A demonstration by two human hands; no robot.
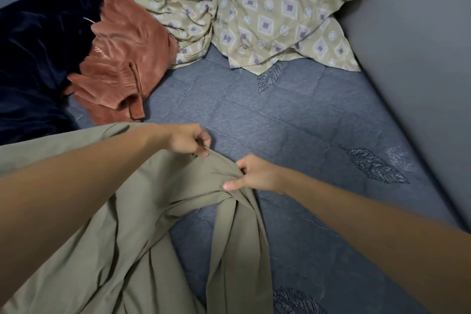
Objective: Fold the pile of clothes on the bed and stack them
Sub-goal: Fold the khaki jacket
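A plain olive-green garment (pixel 142 232) spreads over the near left of the bed, bunched and creased. My left hand (pixel 187 141) pinches its upper edge between thumb and fingers. My right hand (pixel 254 173) grips the same edge a little to the right, where the cloth gathers into a twisted fold that hangs toward me. Further back lie a rust-coloured velvet garment (pixel 122 58), a dark navy garment (pixel 38 53) to its left, and a beige patterned cloth (pixel 254 7) crumpled at the top.
The bed has a blue-grey quilted cover (pixel 305 122) stitched with leaf shapes. A grey wall or headboard (pixel 420 46) runs along the right side.
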